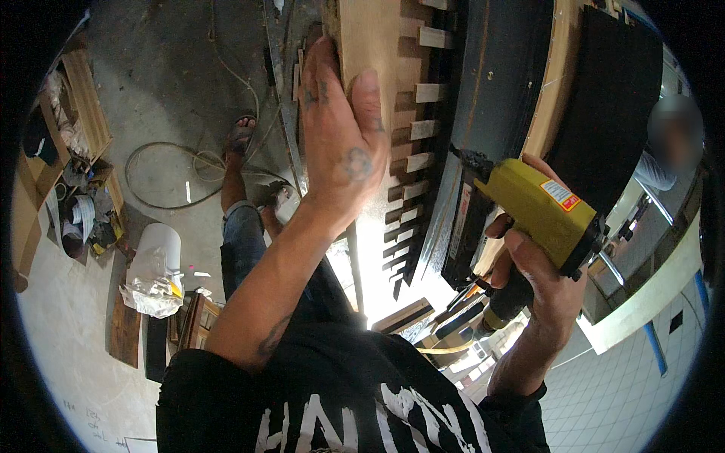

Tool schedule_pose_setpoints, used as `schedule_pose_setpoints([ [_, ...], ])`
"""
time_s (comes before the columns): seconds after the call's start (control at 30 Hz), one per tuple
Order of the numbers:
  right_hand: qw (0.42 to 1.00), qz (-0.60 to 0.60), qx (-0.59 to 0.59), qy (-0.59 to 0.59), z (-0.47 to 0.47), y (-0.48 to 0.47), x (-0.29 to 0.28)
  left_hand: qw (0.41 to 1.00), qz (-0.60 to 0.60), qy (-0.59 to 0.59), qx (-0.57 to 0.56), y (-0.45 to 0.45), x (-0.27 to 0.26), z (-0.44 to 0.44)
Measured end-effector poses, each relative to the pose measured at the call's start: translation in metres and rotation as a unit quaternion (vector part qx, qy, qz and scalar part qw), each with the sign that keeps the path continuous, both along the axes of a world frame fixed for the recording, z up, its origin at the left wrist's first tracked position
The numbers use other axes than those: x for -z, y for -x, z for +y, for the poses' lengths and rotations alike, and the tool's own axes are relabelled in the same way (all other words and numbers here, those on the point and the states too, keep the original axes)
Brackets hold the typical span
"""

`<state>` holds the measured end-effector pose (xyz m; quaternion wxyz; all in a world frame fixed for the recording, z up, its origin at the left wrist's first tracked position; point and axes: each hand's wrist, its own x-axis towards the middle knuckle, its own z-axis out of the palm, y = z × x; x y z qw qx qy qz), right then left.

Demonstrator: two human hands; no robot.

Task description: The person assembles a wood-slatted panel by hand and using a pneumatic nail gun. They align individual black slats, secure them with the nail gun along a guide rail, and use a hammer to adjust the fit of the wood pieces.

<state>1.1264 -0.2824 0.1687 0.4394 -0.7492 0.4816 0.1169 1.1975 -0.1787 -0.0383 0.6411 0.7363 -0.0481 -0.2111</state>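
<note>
My left hand (342, 136) lies along the edge of a long light wooden board (368, 42), its thumb on the upper face and its fingers over the side. Its grip on the board looks firm. In my right hand (535, 255) is a yellow pneumatic nail gun or stapler (538, 204), its dark nose pointing up and left over a long dark panel (498, 79). Short light wooden blocks (425, 130) stick out in a row from the board's right side, between the board and the dark panel.
A hose (170, 205) lies coiled on the concrete floor. Wooden boxes with scraps (85, 209) stand at the left, near a white roll (158, 243) and a dark brown plank (126, 323). A second light wooden strip (552, 85) runs beyond the panel. A person (665, 153) is at the far right.
</note>
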Motion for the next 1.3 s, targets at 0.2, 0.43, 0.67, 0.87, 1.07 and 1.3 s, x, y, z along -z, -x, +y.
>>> schedule_pose_setpoints([
  [0.2,1.0,-0.01,-0.011,0.016,-0.001,-0.005,0.002,1.0,-0.011,-0.026,0.01,-0.001,0.0,0.002],
  [0.43,1.0,0.02,-0.007,0.003,-0.01,-0.028,0.0,0.998,-0.03,-0.042,0.02,-0.001,0.002,0.001],
  [0.67,1.0,-0.005,-0.018,-0.001,-0.013,-0.031,0.0,0.999,-0.026,-0.038,0.025,-0.002,0.001,0.003],
  [0.87,1.0,-0.001,-0.013,0.003,-0.011,-0.038,0.001,0.998,-0.052,-0.036,0.021,0.001,0.007,0.003],
  [1.07,1.0,-0.012,-0.003,0.013,-0.024,-0.051,0.001,0.999,-0.039,-0.028,0.025,0.002,0.003,0.003],
  [1.3,0.998,-0.029,-0.055,0.0,-0.033,-0.057,0.004,0.997,-0.057,-0.047,0.035,0.001,0.002,0.006],
])
